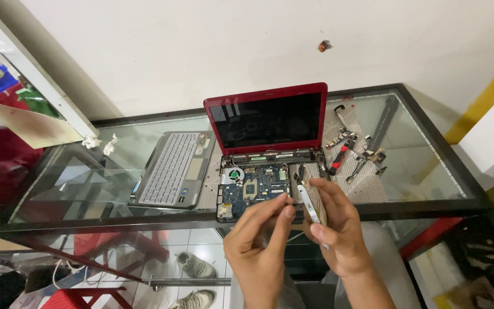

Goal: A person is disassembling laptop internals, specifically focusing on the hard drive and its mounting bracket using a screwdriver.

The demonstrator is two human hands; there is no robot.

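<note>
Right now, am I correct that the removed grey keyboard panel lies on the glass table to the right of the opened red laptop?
Not quite: in the head view the keyboard panel lies to the left of the red laptop, on the glass table. The rest is right.

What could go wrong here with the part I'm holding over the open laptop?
The slim silver part, pinched in the right hand with the left hand beside it, hangs past the glass table's edge; a slip may drop it to the floor. It could also knock the exposed motherboard.
</note>
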